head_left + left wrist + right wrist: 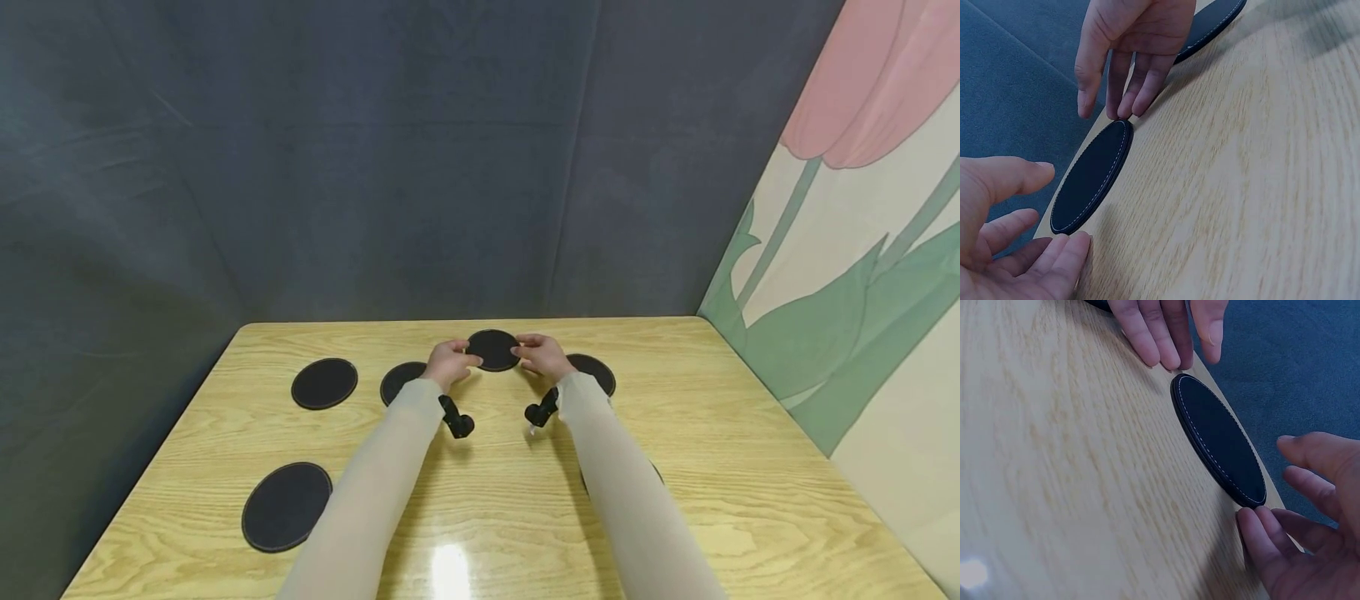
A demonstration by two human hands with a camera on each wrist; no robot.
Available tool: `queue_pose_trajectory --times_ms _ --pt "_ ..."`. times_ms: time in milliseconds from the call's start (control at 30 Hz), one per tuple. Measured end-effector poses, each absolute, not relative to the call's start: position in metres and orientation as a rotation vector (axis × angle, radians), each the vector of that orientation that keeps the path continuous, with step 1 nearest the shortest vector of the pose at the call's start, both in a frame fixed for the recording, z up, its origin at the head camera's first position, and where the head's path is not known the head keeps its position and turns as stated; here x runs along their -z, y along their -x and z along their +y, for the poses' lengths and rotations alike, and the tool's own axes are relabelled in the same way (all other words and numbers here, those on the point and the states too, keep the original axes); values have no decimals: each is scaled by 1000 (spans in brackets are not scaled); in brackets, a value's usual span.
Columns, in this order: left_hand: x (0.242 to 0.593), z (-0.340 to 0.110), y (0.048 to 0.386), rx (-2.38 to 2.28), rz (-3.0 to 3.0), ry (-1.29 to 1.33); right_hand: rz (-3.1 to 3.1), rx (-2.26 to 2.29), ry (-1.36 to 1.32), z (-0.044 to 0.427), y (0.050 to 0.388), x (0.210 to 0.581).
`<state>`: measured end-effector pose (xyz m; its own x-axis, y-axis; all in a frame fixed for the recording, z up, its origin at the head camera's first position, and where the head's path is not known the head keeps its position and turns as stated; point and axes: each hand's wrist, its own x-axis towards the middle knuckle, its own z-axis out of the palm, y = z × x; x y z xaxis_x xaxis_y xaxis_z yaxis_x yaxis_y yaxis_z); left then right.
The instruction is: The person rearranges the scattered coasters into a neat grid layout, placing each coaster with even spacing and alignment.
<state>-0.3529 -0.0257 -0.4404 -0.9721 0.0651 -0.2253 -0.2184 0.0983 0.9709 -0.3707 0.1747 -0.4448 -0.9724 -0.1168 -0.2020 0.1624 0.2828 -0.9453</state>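
A round black disc with pale edge stitching (pixel 492 350) lies near the table's far edge, between both hands. At its left side, the left hand (pixel 449 364) touches the rim with its fingertips, thumb raised off it. On the opposite side, the right hand (pixel 545 357) has its fingertips at the rim, thumb apart. In the left wrist view the disc (pixel 1092 177) lies flat, the left hand (pixel 1019 231) below it and the right hand (pixel 1135 56) above. The right wrist view shows the disc (pixel 1221 439) with the right hand (pixel 1310 525) at its lower end.
More black discs lie on the wooden table (pixel 510 500): one at the left (pixel 324 383), a larger one nearer (pixel 287 507), and others partly behind the arms (pixel 401 381) (pixel 592 372). A dark curtain (pixel 405 167) hangs behind; a tulip-patterned panel (pixel 862 275) stands right.
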Motion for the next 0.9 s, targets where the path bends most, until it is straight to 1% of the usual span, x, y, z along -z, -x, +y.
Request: queue_pose_trajectory --times_ms 333,700,900 --pt "439 -18 349 -1946 2191 160 2322 1749 -48 172 373 446" --pt "442 -19 352 -1983 2171 219 2351 1743 0 164 364 441" --pt "442 -20 350 -1999 2163 269 2348 1753 -45 163 364 443"
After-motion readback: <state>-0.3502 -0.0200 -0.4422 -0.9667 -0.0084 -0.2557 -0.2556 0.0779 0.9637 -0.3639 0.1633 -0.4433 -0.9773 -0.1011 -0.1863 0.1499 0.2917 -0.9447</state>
